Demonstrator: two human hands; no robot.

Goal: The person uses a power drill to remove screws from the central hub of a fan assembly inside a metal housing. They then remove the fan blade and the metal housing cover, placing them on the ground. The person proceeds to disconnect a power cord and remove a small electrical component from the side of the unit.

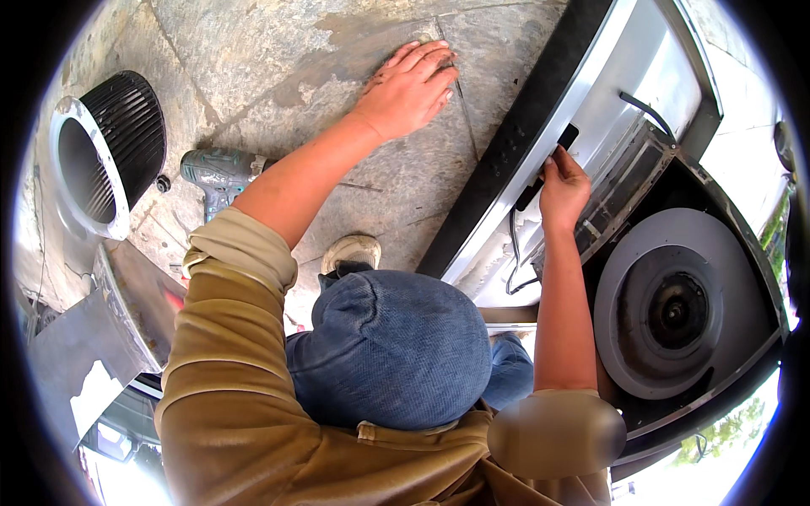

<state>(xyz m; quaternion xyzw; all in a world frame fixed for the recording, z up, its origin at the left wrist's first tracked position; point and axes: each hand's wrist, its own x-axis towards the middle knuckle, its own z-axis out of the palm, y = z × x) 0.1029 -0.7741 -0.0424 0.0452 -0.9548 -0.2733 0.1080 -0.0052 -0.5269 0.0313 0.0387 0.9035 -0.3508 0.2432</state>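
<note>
black part (564, 139) | small, rectangular | against white appliance panel (629, 76)

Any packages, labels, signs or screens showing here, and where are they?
None that I can make out.
The right hand touches a small black rectangular part on the appliance's pale metal panel; whether it carries a label cannot be told.
The left hand lies flat on bare stone paving.

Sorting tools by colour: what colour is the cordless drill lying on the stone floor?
The cordless drill is teal-green with a grey, scuffed body, seen in the head view.
</note>
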